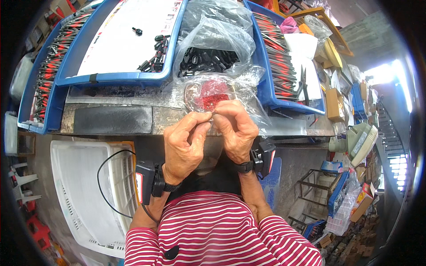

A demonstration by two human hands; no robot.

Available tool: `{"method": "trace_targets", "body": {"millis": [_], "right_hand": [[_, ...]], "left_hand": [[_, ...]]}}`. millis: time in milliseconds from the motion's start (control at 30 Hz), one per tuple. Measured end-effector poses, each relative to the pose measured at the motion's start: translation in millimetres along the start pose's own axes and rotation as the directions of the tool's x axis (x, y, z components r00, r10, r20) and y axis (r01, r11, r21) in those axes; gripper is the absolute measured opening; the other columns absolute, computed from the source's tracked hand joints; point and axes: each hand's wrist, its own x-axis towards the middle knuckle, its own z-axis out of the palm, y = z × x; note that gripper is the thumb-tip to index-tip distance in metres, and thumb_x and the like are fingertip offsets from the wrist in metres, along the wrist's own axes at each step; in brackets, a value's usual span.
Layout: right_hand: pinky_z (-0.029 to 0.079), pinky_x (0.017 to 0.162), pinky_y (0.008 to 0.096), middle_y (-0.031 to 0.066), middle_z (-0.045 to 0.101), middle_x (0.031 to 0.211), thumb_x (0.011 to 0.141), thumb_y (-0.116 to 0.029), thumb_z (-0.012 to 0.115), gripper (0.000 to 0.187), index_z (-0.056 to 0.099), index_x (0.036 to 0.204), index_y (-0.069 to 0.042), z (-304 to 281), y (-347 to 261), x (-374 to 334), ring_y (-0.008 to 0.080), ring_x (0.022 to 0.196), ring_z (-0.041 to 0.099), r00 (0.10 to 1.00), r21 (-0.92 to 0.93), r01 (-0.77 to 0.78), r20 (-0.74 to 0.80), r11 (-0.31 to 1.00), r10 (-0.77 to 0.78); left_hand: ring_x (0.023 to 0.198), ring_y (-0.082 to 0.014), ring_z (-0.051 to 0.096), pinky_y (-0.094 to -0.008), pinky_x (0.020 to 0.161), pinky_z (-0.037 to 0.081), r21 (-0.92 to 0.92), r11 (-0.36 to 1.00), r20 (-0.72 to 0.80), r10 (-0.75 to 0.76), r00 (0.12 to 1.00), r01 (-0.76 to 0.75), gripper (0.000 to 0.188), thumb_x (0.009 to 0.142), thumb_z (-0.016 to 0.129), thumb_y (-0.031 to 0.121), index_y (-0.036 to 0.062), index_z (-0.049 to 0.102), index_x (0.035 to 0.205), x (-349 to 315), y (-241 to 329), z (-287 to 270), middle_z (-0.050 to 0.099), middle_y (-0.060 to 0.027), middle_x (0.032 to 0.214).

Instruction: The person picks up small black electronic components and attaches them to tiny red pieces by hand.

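Head view shows tiny bright-red pieces (212,100).

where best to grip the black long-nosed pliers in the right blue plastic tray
Grip the black long-nosed pliers by the handles, probably from the near side with the right hand: the handles spread toward you, the pointed nose faces away.

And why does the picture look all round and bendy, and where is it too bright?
Head view: the fisheye lens makes the dark round border and bows the white plastic crate; head view, right: the bright opening is washed out white; head view, top middle: the clear plastic bag has shiny glare.
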Motion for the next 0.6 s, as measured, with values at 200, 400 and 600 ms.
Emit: {"method": "trace_targets", "body": {"millis": [200,400,600], "right_hand": [[0.045,0.068,0.0270,0.0129,0.057,0.085,0.074,0.007,0.060,0.016,0.056,0.088,0.002,4,2,2,0.0216,0.077,0.056,0.981,-0.145,0.174,-0.062,0.974,-0.185],[0.045,0.068,0.0278,0.0133,0.057,0.085,0.074,0.008,0.060,0.017,0.056,0.089,0.002,13,5,1,0.0223,0.077,0.056,0.965,-0.166,0.194,-0.143,0.967,-0.219],[0.045,0.067,0.0276,0.0136,0.057,0.086,0.075,0.007,0.059,0.015,0.057,0.090,0.003,21,5,-2,0.0224,0.076,0.057,0.942,-0.322,0.205,-0.192,0.924,-0.276]], "left_hand": [[0.068,-0.0126,0.060,-0.0235,0.056,0.045,0.013,0.987,0.013,-0.162,0.987,0.162,0.028,0.076,0.055,-0.005,-0.0004,0.059,0.103,4,17,-1,0.063,-0.0143,0.083],[0.085,-0.0161,0.061,-0.0255,0.070,0.047,0.013,1.000,0.033,0.005,0.999,-0.005,0.033,0.077,0.052,-0.007,0.0009,0.059,0.108,6,1,5,0.062,-0.0161,0.097],[0.082,-0.0087,0.055,-0.0200,0.070,0.045,-0.188,0.958,-0.012,-0.221,0.975,0.214,0.026,0.083,0.053,0.001,0.0008,0.058,0.109,-2,0,12,0.061,-0.0070,0.097]]}}
